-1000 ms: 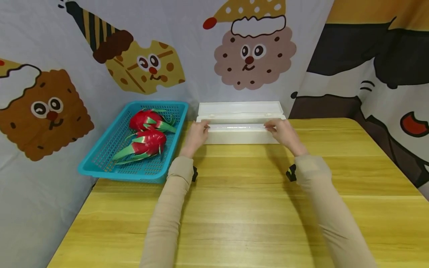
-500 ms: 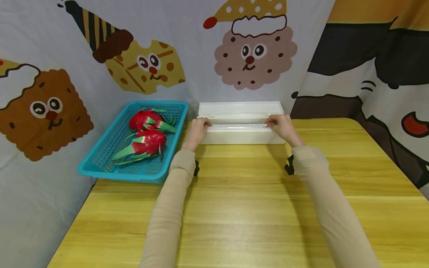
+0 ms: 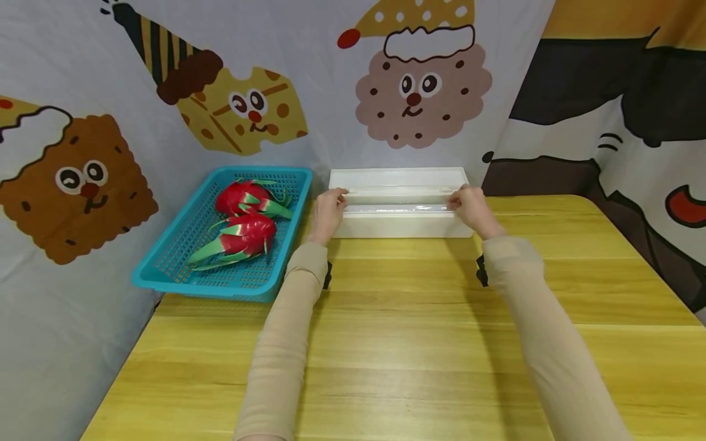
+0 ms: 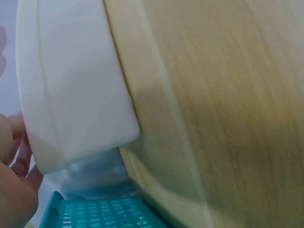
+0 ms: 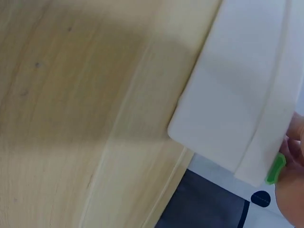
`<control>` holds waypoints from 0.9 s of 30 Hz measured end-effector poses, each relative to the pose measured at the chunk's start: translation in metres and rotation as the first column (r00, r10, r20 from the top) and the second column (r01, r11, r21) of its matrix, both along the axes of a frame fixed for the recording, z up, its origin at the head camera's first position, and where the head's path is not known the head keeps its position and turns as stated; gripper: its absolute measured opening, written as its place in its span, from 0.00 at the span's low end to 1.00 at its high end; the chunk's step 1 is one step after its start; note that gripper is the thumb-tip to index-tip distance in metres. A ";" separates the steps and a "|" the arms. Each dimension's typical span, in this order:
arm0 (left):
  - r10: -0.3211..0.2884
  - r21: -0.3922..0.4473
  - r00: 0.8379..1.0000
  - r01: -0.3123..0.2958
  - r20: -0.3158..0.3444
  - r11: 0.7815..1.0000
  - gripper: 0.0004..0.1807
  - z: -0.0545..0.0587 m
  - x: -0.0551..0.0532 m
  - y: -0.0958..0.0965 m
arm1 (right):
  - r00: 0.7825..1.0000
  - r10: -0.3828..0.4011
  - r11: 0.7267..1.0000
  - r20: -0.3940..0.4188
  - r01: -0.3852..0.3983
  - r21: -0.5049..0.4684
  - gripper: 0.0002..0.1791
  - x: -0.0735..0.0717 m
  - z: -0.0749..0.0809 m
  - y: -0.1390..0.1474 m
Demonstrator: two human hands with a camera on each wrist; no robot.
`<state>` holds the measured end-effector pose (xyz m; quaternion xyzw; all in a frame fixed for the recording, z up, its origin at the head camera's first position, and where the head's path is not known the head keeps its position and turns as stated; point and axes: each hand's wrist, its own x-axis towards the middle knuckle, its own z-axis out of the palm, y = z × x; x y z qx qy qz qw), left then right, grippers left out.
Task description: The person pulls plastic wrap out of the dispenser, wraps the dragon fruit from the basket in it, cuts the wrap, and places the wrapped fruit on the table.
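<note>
A white cling film box (image 3: 405,225) stands at the back of the table with its lid (image 3: 397,176) raised. A shiny strip of clear cling film (image 3: 394,209) shows along its opening. My left hand (image 3: 328,213) is at the left end of the opening, thumb and fingers pinched together at the film. At the right end, my right hand (image 3: 473,209) has its fingers curled in the same way. Both wrist views show fingers partly hidden behind the box's far edge. A small green piece (image 5: 276,169) sits by the right fingers in the right wrist view.
A blue plastic basket (image 3: 151,274) stands at the left, close to my left forearm. Two red dragon fruits (image 3: 250,236) with green tips lie in it. Behind the wooden table (image 3: 397,343) hangs a cloth (image 3: 325,110) printed with cartoon snacks.
Both hands have risen slightly at the box's opening, and the right hand has shifted a little to the right. The box, basket and fruits stay put.
</note>
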<state>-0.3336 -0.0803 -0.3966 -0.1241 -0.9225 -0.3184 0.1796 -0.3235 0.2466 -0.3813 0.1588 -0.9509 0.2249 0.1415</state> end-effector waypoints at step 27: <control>-0.031 0.361 0.989 0.083 -0.147 0.929 0.09 -0.004 -0.009 0.000 | 0.975 -0.206 0.888 0.088 0.224 -0.401 0.12 -0.003 0.002 -0.006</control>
